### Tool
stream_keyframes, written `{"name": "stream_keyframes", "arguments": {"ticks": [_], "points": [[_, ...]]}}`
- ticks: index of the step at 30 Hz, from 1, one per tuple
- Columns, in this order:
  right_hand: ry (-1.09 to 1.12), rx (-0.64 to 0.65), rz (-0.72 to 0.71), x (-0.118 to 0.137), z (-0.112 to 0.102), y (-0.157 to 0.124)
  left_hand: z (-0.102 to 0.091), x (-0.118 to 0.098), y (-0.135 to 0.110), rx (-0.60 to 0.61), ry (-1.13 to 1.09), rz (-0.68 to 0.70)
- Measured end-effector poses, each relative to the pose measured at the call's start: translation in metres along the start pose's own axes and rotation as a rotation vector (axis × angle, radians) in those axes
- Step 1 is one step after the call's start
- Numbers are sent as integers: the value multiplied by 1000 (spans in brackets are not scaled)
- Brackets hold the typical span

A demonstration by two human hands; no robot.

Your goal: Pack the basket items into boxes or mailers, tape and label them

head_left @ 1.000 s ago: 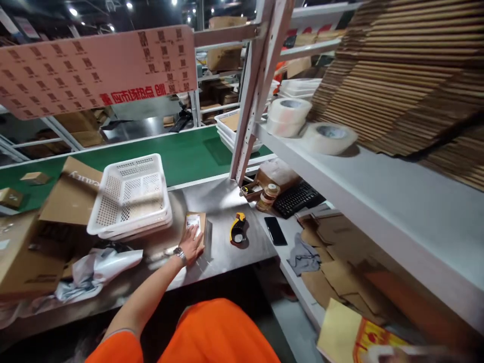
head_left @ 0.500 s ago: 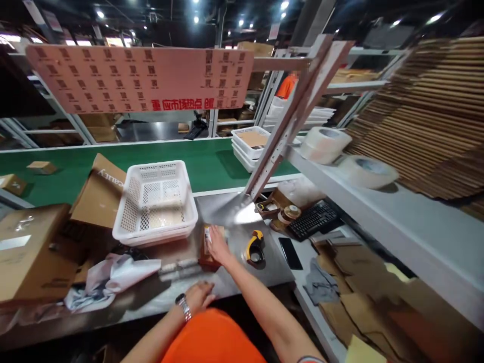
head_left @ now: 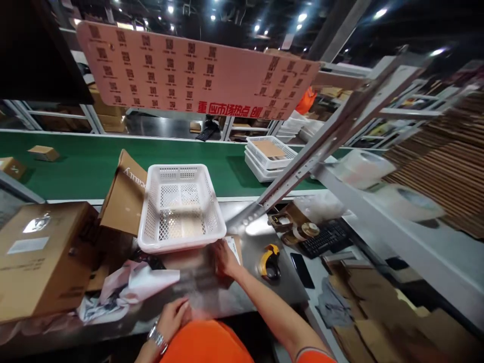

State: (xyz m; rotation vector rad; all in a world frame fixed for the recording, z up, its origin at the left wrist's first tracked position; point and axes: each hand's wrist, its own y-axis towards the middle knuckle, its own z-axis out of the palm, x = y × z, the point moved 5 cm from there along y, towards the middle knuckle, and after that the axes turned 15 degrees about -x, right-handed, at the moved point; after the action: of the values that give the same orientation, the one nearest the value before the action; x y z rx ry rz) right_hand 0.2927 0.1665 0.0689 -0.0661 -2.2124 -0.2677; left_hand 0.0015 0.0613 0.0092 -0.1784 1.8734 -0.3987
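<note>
My right hand (head_left: 226, 259) is at the left side of a small cardboard box (head_left: 235, 246) with a white label, its fingers closed against the box. The box lies on the metal worktop, by the near right corner of a white perforated plastic basket (head_left: 181, 241). My left hand (head_left: 173, 316), with a metal watch at the wrist, hovers near the worktop's front edge, holding nothing; its fingers are loosely bent. A yellow and black tape dispenser (head_left: 269, 262) lies to the right of the box.
A large carton (head_left: 45, 262) and crumpled plastic wrap (head_left: 132, 287) lie at the left. Behind runs a green conveyor belt (head_left: 86, 171) carrying stacked white baskets (head_left: 264, 164). A slanted metal post (head_left: 321, 146), a phone (head_left: 302, 270) and a keyboard (head_left: 325, 239) are at the right.
The view has turned left, shifting the scene rightward. My right hand has gone from the top of the box to its left side, uncovering the label. My left hand has drawn away from the box.
</note>
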Motion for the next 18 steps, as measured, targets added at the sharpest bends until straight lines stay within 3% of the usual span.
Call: {"name": "stream_keyframes", "arguments": {"ticks": [2,5,7,9,13,16,18], "points": [[-59,94,-83,4,-1,-17,-5,-10,4,-16,-24,3],[-107,256,-211,1,-5,-64,-15,-23,5,-37,-93,-9],[-35,318,-206,-5,-8,-98,-25,-34,2,-83,-168,-33],[110,295,-10,-20,-8,-121,-39,-46,-2,-184,-247,-72],[493,119,742,-65,1,-136,-64,-78,-3,-389,-487,-145],[709,62,1194,-87,4,-124,-74,-107,5,-560,-698,-159],[760,62,1298,-94,-5,-93,-78,-126,10,-676,-793,-136]]}}
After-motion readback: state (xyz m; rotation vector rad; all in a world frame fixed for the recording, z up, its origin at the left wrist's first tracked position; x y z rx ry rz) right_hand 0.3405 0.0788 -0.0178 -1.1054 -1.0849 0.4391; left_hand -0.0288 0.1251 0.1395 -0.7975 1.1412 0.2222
